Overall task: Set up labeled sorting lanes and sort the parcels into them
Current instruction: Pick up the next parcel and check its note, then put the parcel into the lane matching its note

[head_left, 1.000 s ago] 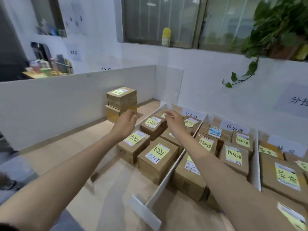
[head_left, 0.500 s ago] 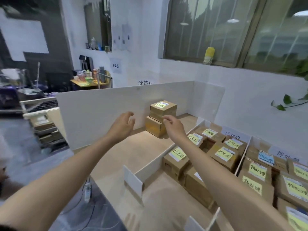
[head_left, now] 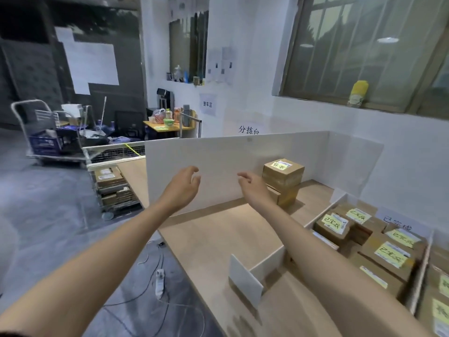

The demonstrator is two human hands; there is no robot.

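Parcels are not in either of your hands: the left hand [head_left: 181,188] and right hand [head_left: 252,188] both hang empty over the table [head_left: 218,229], fingers loosely spread and curled, in front of the white partition [head_left: 218,164]. The nearest parcels left to sort look like the two-box stack [head_left: 283,182] just beyond your right hand, its top box bearing a yellow label [head_left: 279,165]; the sorted ones fill the lanes [head_left: 364,237] at lower right, behind the white divider [head_left: 264,263]. Read that label first, then take the top box alone with a hand on each side, so the lower one stays put. Against half a second ago, your view has swung left and the stack now sits right of both hands, with fewer lanes in sight.
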